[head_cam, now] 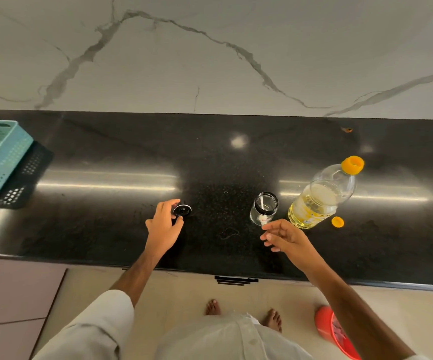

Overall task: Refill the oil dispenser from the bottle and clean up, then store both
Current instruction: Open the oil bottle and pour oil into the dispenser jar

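- Right hand hovered near the dispenser jar, fingers loosely apart, holding nothing.
- Left hand had fingertips pinched on the black lid, parked left so the jar's mouth stayed clear, I'd guess.
- Oil bottle stood uncapped right of the jar, orange cap beside it.

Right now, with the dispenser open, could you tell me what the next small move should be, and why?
Probably let the left hand release the black lid on the counter and have the right hand take the oil bottle to pour. The glass dispenser stands open and looks nearly empty, and the bottle is already uncapped, its orange cap lying beside it.
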